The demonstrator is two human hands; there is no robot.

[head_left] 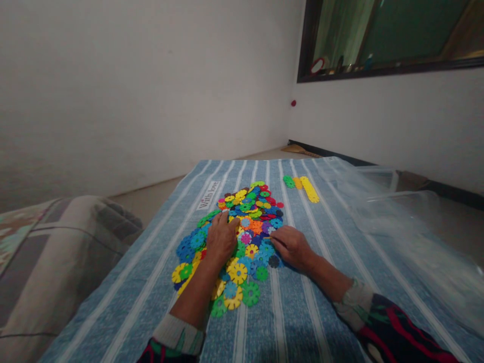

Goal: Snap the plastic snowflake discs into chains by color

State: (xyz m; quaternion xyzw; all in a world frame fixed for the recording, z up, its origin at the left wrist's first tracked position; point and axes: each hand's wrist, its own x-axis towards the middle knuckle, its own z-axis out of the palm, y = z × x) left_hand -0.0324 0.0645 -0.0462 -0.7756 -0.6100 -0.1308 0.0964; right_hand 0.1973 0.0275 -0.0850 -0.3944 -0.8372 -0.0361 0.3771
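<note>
A heap of colourful flower-shaped plastic discs (238, 272), notched round their rims, is spread over the striped cloth. My left hand (222, 238) rests on the heap's left side, fingers reaching over the discs and thumb apart from them; its fingertips are partly hidden. At the heap's right edge, my right hand (293, 246) pinches a thin orange-yellow disc (267, 238), seen edge-on. Purple and blue discs (270, 227) lie just beyond those fingers. Apart from the heap, toward the far right, sit rows of discs: a yellow row (310, 189), an orange row (298, 183) and a green row (289, 181).
The blue striped cloth (151, 282) covers the table and bears a "With love" label (207, 195). Clear plastic containers (397, 206) stand along the right edge. A fabric-covered seat (75, 267) is at the left. White walls (151, 80) and a dark-framed window (393, 35) lie beyond.
</note>
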